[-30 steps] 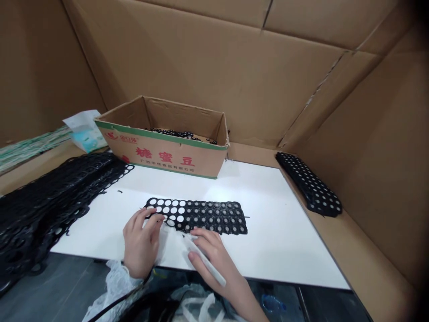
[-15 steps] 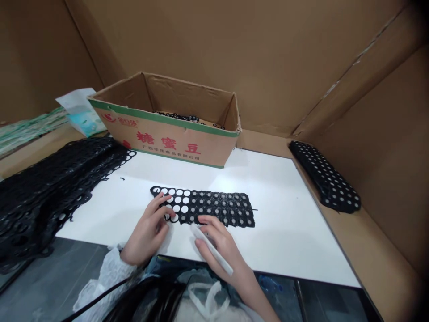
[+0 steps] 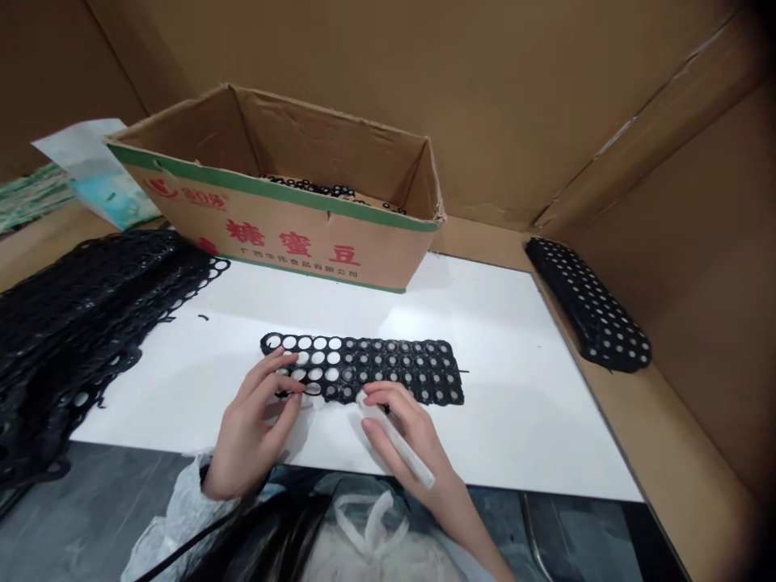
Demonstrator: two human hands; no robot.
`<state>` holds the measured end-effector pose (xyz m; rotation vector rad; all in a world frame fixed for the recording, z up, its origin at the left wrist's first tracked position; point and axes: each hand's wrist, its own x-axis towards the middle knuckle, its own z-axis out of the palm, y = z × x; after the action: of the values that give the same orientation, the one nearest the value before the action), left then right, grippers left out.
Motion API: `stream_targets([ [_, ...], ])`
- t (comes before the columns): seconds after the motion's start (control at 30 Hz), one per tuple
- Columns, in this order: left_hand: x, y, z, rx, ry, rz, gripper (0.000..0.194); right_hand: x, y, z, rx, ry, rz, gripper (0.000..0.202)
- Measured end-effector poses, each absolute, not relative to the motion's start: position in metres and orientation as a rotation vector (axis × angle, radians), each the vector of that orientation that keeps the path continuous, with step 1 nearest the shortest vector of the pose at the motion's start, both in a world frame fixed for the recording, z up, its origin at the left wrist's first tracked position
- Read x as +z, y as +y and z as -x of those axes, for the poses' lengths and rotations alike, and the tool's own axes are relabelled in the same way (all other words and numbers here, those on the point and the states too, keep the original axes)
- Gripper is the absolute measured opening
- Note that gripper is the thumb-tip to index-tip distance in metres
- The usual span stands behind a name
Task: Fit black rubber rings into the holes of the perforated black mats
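Note:
On the white board lies a flat black rubber sheet with rows of round holes. Its left part shows open holes, while its right part has grey discs in the holes. My left hand is over the left end, with thumb and forefinger pinching the near edge beside a hole and the other fingers resting on top. A white flat stick is held in my right hand, lying between thumb and fingers. The stick's tip and my right fingertips are at the sheet's near edge, just right of the open holes.
Behind the sheet stands an open cardboard box with small black ring pieces inside. A pile of black perforated sheets lies left. Disc-filled black sheets lie right. A white and blue packet sits beside the box.
The view has shifted, so the box looks larger and farther left. The thumb and forefinger of my left hand have drawn together at the sheet's near edge. My right hand still holds the stick.

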<state>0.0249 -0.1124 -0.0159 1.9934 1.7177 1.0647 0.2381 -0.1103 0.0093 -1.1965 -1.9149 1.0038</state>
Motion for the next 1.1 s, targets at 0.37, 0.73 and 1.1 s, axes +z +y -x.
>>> stream_targets([
  [0.37, -0.020, -0.106, -0.028, 0.872, 1.688, -2.225, 0.020, 0.017, -0.102, -0.238, 1.067, -1.899, 1.378, 0.022],
  [0.73, -0.020, -0.107, -0.029, 0.774, 1.610, -2.283, 0.005, 0.018, -0.095, -0.233, 1.078, -1.903, 1.295, 0.021],
  [1.1, -0.021, -0.106, -0.026, 0.799, 1.606, -2.234, 0.007, 0.040, -0.060, -0.269, 1.075, -2.058, 1.267, 0.009],
])
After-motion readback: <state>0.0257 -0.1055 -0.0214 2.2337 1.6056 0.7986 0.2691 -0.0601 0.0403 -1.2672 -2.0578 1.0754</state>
